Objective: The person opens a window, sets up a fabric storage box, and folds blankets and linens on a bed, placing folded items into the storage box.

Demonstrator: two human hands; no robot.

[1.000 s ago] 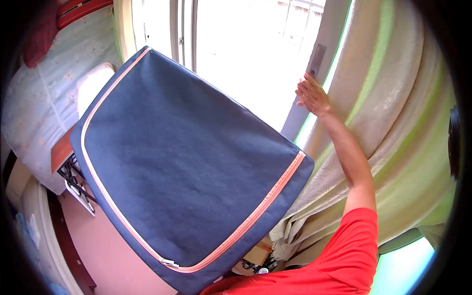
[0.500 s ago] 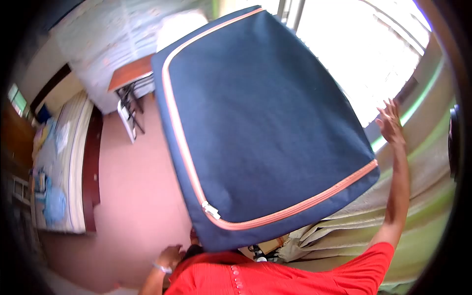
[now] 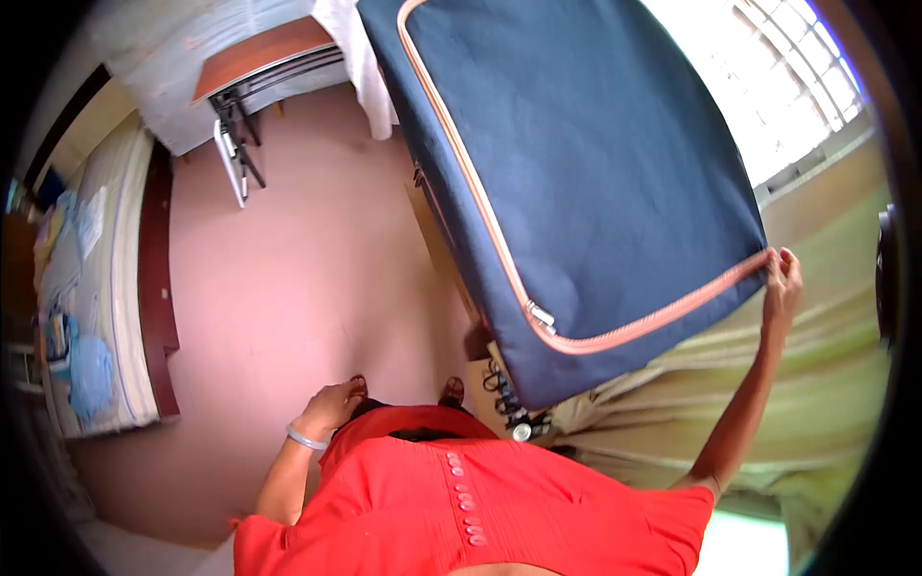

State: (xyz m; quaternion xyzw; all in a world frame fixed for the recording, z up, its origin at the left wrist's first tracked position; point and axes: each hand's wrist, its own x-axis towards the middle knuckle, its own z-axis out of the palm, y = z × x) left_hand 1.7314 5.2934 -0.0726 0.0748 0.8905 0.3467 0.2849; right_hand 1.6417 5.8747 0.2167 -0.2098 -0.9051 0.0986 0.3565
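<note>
A large navy-blue fabric storage bag (image 3: 595, 163) takes up the upper right of the head view. Its salmon-pink zipper (image 3: 663, 318) curves along the left and near edges of the lid, with a white zipper pull (image 3: 541, 315) at the near left corner. At the zipper's right end, my right hand (image 3: 785, 288) has its thumb and fingers closed on the bag's edge. Whether a second pull is between the fingertips cannot be made out. My left hand (image 3: 331, 405), wearing a bracelet (image 3: 305, 439) at the wrist, hangs beside my thigh with loose fingers and holds nothing.
A bright window (image 3: 783, 86) and a pale curtain (image 3: 826, 317) stand on the right. Small dark items (image 3: 504, 394) lie under the bag's near corner. A brown folding table (image 3: 264, 60) is at the back, and a bed (image 3: 115, 278) lies along the left.
My right hand has come from beside the window, fingers spread, down to the bag's right corner and closed there. The view has tilted downward, and the bag sits higher in it.
</note>
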